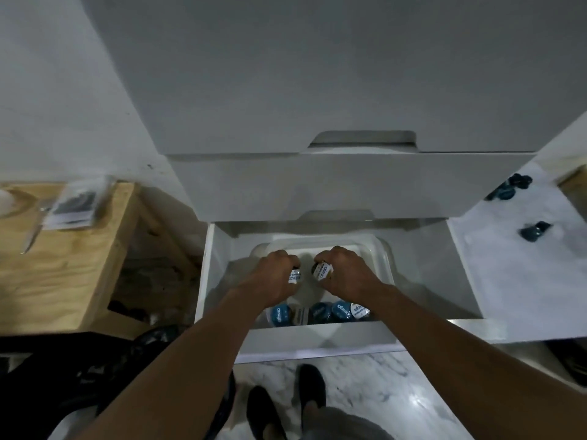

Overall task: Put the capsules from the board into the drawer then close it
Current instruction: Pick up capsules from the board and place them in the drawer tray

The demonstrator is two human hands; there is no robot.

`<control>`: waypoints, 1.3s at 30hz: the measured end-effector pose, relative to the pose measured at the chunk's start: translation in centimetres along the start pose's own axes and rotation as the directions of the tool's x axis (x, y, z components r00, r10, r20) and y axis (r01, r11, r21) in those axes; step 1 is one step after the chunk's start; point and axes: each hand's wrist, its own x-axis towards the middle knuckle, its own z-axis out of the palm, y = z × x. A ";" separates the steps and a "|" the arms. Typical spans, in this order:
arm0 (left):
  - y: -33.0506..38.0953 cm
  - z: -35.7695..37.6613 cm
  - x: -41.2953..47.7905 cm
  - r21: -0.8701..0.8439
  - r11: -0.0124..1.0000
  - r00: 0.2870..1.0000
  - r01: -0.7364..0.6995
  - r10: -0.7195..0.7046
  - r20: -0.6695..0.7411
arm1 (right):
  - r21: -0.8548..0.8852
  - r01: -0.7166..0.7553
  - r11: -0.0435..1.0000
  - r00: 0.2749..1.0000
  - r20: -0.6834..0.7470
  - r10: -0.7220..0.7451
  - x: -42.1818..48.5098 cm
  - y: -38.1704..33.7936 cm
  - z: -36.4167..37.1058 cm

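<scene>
The left capsule point(294, 276) and the right capsule point(322, 269) sit at the centre of the frame. One is pinched in the left grip point(273, 277) and the other in the right grip point(346, 274). Each grip is curled narrow round its load and held low over the white tray point(382, 252) inside the open drawer point(317, 342). They look like small, light pods with a rigid cup and a thin printed foil lid. I would judge them easy to carry but liable to dent or puncture at the foil, so the safest hold is across the cup's sides, fingers off the lid. Their round walls would probably roll once released, so setting them down suits better than dropping. Just below the grips, the stored capsules point(341, 311) lie against the drawer's near wall. At the right of the frame the pale board point(495, 274) carries a cluster point(508, 187) and a lone pod point(536, 230), not yet moved. A wooden shelf point(79, 265) stands at left.
</scene>
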 end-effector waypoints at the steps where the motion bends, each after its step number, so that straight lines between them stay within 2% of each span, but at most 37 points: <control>1: -0.1 0.2 0.2 -0.013 1.000 1.000 0.010 -0.009 0.008 | -0.005 -0.009 1.000 1.000 0.008 0.009 0.2 0.2 0.1; 13: -0.8 0.5 1.6 -0.090 0.996 0.996 0.018 -0.010 0.090 | 0.078 0.011 0.997 0.998 0.062 -0.016 1.3 0.7 0.8; 19: -0.8 0.3 2.0 -0.014 0.999 0.993 0.031 -0.029 0.114 | 0.102 -0.008 0.995 0.998 0.069 0.000 1.1 0.9 0.4; 27: -1.2 0.1 0.7 0.054 0.986 0.982 0.158 -0.163 0.099 | 0.127 0.005 0.992 0.991 0.131 -0.022 1.3 -0.2 0.9; 34: -0.9 -0.4 -0.3 0.195 0.969 0.983 0.152 -0.170 0.077 | 0.125 0.014 0.992 0.973 0.226 -0.042 1.4 -1.3 1.3; 39: -0.8 -0.5 -0.4 0.178 0.974 0.977 0.143 -0.168 0.135 | 0.103 0.045 0.994 0.958 0.276 -0.071 1.3 -1.6 1.4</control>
